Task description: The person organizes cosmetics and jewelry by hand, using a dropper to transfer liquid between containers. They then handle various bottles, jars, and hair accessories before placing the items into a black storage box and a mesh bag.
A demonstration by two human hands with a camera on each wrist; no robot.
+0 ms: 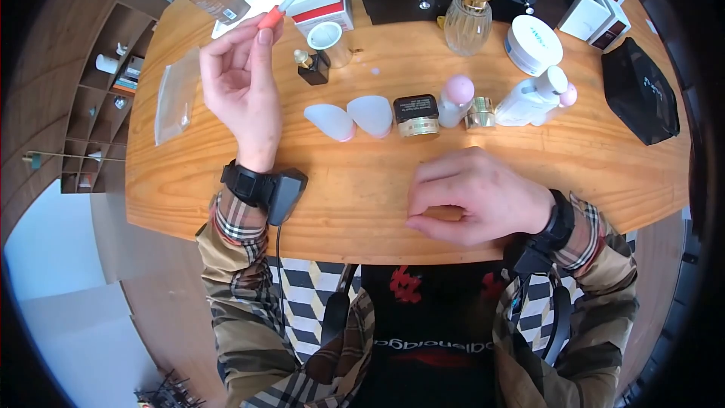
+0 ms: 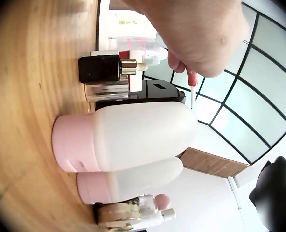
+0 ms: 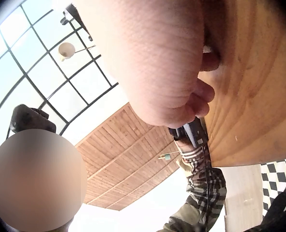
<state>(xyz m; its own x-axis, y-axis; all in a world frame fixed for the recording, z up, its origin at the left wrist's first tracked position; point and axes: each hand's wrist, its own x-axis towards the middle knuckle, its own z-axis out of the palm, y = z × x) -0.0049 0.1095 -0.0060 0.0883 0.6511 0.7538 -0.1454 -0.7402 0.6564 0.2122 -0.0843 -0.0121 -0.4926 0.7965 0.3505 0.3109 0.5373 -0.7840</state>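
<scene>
Raised over the table's left side, my left hand (image 1: 245,87) pinches a small tool with a coral-red handle (image 1: 272,18) and a pale, narrow end, thumb against fingers. In the left wrist view the same tool (image 2: 192,79) shows its red part and thin white shaft. Below that hand stand a dark dropper bottle (image 1: 313,68) and a clear cup (image 1: 329,44). Two frosted squeeze bottles with pink caps, a left one (image 1: 329,121) and a right one (image 1: 370,115), stand near the middle. My right hand (image 1: 479,197) rests on the table near its front edge, fingers loosely curled around nothing.
A black-lidded jar (image 1: 417,115), a pink-topped bottle (image 1: 456,98) and a white bottle (image 1: 532,98) form a row. Behind them are a perfume bottle (image 1: 470,15) and a white tub (image 1: 534,46). A black pouch (image 1: 640,91) lies right, a clear bag (image 1: 177,98) left.
</scene>
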